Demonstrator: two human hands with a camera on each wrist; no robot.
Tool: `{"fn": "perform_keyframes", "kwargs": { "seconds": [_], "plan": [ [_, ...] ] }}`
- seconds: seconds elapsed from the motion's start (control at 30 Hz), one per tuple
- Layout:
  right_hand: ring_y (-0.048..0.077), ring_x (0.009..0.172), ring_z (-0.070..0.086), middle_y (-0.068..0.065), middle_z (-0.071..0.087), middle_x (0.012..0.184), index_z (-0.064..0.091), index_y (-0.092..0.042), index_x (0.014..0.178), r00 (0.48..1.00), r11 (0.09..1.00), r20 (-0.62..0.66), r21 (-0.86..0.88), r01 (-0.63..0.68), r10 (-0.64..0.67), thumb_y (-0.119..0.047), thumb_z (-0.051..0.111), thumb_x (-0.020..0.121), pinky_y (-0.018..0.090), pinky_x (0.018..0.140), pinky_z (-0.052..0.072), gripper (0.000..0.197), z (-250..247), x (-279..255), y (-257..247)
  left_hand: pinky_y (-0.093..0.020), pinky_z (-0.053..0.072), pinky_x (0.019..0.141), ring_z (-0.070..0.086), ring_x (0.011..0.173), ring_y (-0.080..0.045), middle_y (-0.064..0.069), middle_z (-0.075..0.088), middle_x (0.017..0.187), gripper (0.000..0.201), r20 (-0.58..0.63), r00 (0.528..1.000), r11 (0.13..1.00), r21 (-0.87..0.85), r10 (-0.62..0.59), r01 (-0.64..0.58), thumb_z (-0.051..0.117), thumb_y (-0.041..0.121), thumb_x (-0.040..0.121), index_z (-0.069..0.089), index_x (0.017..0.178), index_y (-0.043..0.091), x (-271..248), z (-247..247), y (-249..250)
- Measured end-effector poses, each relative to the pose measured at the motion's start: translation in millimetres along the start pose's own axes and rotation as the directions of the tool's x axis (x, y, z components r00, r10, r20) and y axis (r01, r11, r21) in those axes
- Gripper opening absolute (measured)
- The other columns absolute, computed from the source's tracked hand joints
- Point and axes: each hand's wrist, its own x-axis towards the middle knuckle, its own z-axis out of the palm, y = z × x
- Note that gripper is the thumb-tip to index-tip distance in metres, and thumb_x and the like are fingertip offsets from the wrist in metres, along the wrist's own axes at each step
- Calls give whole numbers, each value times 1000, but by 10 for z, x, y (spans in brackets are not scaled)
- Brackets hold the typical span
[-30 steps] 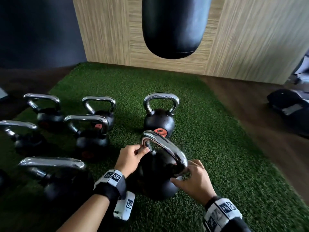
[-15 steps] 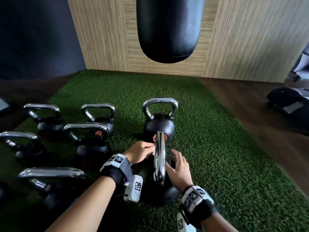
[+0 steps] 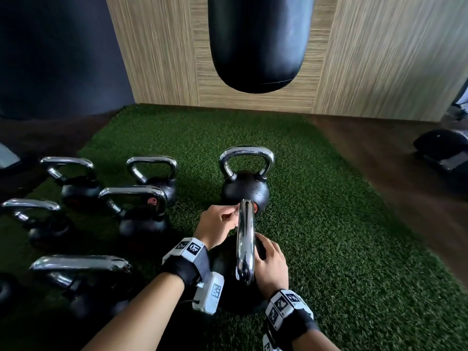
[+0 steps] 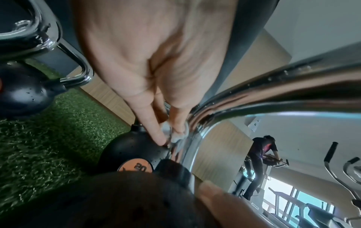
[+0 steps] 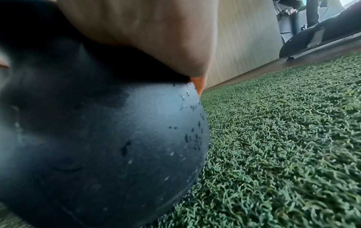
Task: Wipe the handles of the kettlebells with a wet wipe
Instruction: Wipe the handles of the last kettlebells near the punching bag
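Observation:
A black kettlebell (image 3: pixel 228 282) with a chrome handle (image 3: pixel 245 239) stands on the green turf close in front of me, its handle edge-on to the head view. My left hand (image 3: pixel 222 224) pinches a small grey wet wipe (image 4: pixel 171 135) against the far end of that handle (image 4: pixel 273 98). My right hand (image 3: pixel 271 264) lies on the right side of the black ball (image 5: pixel 97 138), fingers spread over it. Another kettlebell (image 3: pixel 244 183) with an orange label stands just beyond.
Several more chrome-handled kettlebells (image 3: pixel 136 209) stand in rows to the left on the turf (image 3: pixel 329 224). A black punching bag (image 3: pixel 258 41) hangs ahead before a wooden wall. Dark equipment (image 3: pixel 440 153) lies on the wood floor at right. A person (image 4: pixel 261 154) exercises far off.
The kettlebell has been turned so its handle now points away from me. My left hand moved to the handle's far end and my right hand slid onto the ball's right side.

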Motion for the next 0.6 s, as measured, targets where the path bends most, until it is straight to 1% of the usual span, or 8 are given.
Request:
{"fn": "perform_keyframes", "kwargs": {
  "seconds": [0.07, 0.13, 0.17, 0.27, 0.37, 0.47, 0.53, 0.6],
  "plan": [
    [21, 128, 53, -1, 58, 138, 58, -30, 138, 1000, 1000, 0, -3, -3, 3, -45, 58, 95, 36, 111, 40, 46, -1, -1, 5, -21, 54, 82, 72, 90, 0, 7, 80, 104, 25, 29, 1000, 999, -51, -12, 13, 66, 27, 96, 78, 118, 29, 36, -55, 30],
    [22, 128, 53, -1, 58, 138, 58, -31, 138, 1000, 1000, -3, -1, -4, 4, -44, 58, 95, 35, 110, 40, 46, 3, 0, 8, -35, 57, 99, 72, 111, -12, 0, 76, 119, 26, 35, 998, 975, -215, -54, 60, 70, 26, 98, 76, 123, 23, 76, -125, 77],
    [22, 127, 53, -1, 58, 138, 58, -31, 138, 1000, 1000, -6, 2, -5, 5, -44, 58, 95, 35, 110, 40, 45, 3, -1, 10, -36, 56, 101, 70, 115, -14, -1, 74, 124, 29, 33, 998, 965, -254, -49, 56, 70, 27, 97, 74, 125, 22, 74, -148, 98],
    [22, 127, 53, 0, 59, 137, 59, -31, 137, 1000, 1000, -10, 9, -3, 3, -44, 59, 95, 35, 110, 40, 45, 7, -2, 19, -17, 56, 91, 70, 114, -7, 6, 74, 123, 25, 46, 999, 963, -269, 8, 4, 69, 22, 97, 75, 117, 37, 8, -208, 85],
    [22, 127, 53, 0, 58, 137, 58, -32, 137, 1000, 1000, -7, 15, -9, 9, -46, 58, 94, 36, 110, 40, 45, 11, 1, 19, -18, 59, 85, 74, 97, -9, 2, 79, 110, 36, 153, 988, 901, -432, 27, 43, 65, 3, 98, 78, 111, 34, -45, -313, 108],
    [23, 127, 53, 0, 58, 137, 58, -31, 137, 1000, 1000, -1, 11, -4, 4, -47, 56, 94, 37, 111, 40, 46, 12, 10, 20, -16, 58, 84, 73, 93, -5, 10, 80, 104, 25, 143, 988, 959, -282, 56, -13, 72, 15, 96, 78, 115, 30, -42, -417, 247],
    [23, 127, 54, 2, 58, 138, 58, -30, 137, 1000, 1000, 3, 13, -6, 6, -47, 56, 95, 37, 111, 40, 46, 7, 3, 21, -9, 54, 79, 73, 94, 0, 16, 79, 100, 21, 92, 995, 976, -219, 24, -3, 75, 23, 94, 79, 114, 28, -73, -439, 346],
    [23, 127, 54, 2, 58, 138, 58, -31, 137, 1000, 1000, 4, 13, -11, 10, -48, 55, 95, 37, 111, 40, 46, 3, -1, 18, -10, 53, 76, 73, 86, 2, 12, 80, 92, 15, 90, 996, 978, -207, -7, 25, 76, 27, 93, 82, 106, 29, -138, -441, 381]
  ]
}}
